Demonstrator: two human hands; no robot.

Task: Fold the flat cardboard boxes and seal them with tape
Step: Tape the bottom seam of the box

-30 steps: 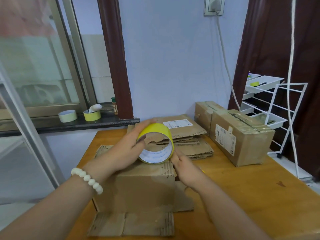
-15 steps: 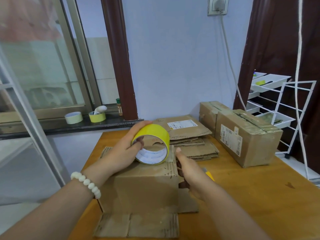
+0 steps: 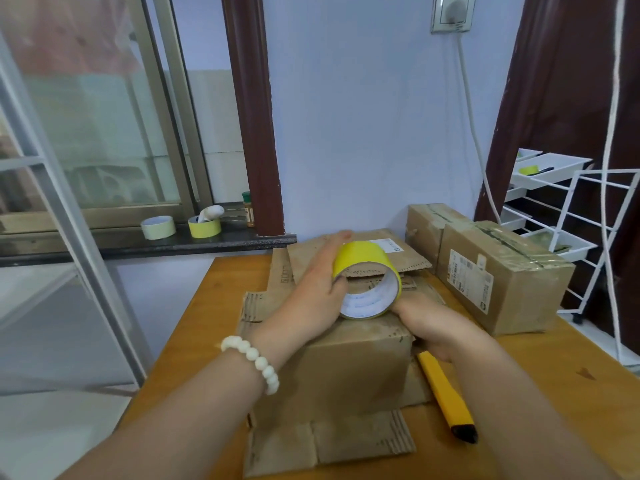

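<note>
The left hand (image 3: 311, 292) grasps the tape roll (image 3: 363, 258): its fingers (image 3: 332, 244) curve over the yellow outer face and the thumb hooks into the core. The roll stands on edge, its lower rim touching the top of the box (image 3: 346, 368) near the box's far right corner. The right hand (image 3: 436, 327) lies on the box's right top edge, just beside and below the roll. Its fingertips are hidden behind the roll, so it cannot be told whether they pinch anything.

The box sits mid-bench (image 3: 554, 393) on flattened cardboard (image 3: 329, 445) that reaches the near edge. A yellow knife (image 3: 446, 396) lies just right of the box. Flat boxes (image 3: 408, 258) are stacked at the far edge, and sealed boxes (image 3: 502, 278) stand at the far right corner.
</note>
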